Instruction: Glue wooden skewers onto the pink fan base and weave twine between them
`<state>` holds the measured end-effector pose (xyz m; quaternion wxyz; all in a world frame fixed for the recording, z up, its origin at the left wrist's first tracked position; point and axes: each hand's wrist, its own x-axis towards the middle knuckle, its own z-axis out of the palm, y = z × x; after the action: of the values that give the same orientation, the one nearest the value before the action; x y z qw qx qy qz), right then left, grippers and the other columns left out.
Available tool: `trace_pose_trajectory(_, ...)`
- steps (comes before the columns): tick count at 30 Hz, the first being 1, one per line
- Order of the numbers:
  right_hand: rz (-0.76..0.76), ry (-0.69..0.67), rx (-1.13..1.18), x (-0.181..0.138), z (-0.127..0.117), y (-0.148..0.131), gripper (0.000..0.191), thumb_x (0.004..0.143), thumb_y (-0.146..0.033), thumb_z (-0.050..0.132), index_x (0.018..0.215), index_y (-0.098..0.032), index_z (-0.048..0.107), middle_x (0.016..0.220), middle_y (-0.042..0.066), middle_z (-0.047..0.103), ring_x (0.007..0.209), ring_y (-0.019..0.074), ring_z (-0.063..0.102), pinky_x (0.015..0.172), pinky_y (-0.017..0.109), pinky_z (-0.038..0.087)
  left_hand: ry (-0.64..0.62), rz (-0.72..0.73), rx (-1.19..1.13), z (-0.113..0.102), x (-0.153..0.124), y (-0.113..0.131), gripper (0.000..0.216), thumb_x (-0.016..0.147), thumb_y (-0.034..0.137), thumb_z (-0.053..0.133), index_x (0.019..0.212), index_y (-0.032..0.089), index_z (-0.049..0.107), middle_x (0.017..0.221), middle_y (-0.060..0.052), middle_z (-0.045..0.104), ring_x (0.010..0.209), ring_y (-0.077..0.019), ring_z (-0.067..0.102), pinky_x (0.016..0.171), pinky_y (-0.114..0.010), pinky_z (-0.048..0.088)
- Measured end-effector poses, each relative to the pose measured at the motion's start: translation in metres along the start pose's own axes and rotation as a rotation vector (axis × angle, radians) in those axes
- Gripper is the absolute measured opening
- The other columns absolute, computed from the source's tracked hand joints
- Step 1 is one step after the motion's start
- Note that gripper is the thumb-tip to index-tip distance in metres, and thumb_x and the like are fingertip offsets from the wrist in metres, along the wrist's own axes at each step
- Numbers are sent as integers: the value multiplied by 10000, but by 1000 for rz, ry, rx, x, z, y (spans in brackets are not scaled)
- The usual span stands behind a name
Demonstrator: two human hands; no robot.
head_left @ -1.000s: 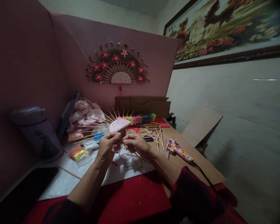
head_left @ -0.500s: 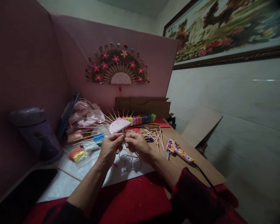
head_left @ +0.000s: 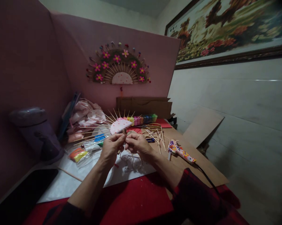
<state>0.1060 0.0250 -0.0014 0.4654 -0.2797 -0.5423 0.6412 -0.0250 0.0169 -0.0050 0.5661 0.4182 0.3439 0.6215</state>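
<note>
In front of me is a half-round fan (head_left: 120, 126), white with small pink spots, with thin wooden sticks radiating from it. My left hand (head_left: 111, 148) pinches a short brown piece at the fan's lower edge between thumb and fingers. Close beside it, my right hand (head_left: 138, 144) is closed, thumb and forefinger pressed together on thin twine. Loops of this twine (head_left: 141, 165) hang below the two hands over a white sheet (head_left: 112, 177). The fingertips nearly meet, and the fingers hide the exact spot where twine and fan come together.
Loose wooden sticks (head_left: 157, 137) and a flower-patterned glue gun (head_left: 181, 152) lie on cardboard (head_left: 208, 170) at right. Bagged coloured clay (head_left: 78, 154), a purple tumbler (head_left: 38, 134) and a dark phone-like slab (head_left: 28, 190) are at left. A finished flowered fan (head_left: 117, 59) hangs behind.
The fingertips of my right hand have shifted very slightly, and a bit more of the brown piece under the fan shows. Otherwise both hands and the fan stay in place.
</note>
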Motion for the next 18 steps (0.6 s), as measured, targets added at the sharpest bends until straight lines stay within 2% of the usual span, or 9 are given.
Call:
trace_pose_trajectory(2,-13,-35,-25,1,-2,-1,256,678,-376,695,679,-151,573,540,-21,621,369,41,413,348,164,261,-10,-18,-9,1,-1,2,351,513,342,853,675,107,649,456,11,565,356,-71,469,358,-178,288)
trace_pose_trajectory(5,-20,-69,-92,3,-9,-3,392,682,-522,684,718,-142,598,598,11,647,437,74,518,396,184,332,10,-27,-48,3,-2,8,359,475,327,865,647,113,633,493,7,582,397,-94,519,385,-195,346)
trace_pose_trajectory(9,-19,-2,-163,5,-13,-6,513,704,-644,595,798,-142,640,644,24,650,554,109,584,504,216,389,56,-8,-46,4,-4,15,366,474,334,862,643,113,625,486,29,547,445,-96,545,403,-179,355)
trace_pose_trajectory(14,-146,5,-271,3,-7,-8,347,652,-475,721,657,-145,611,614,-17,573,547,76,469,534,221,349,101,-6,17,4,-5,17,396,463,353,860,646,116,601,491,43,536,409,-51,465,387,-155,321)
trace_pose_trajectory(18,-94,10,-274,3,-7,-7,236,638,-367,699,663,-154,599,581,-22,571,516,87,468,486,222,333,80,-5,80,2,-4,15,391,485,367,841,675,114,611,500,38,540,406,-56,461,385,-160,312)
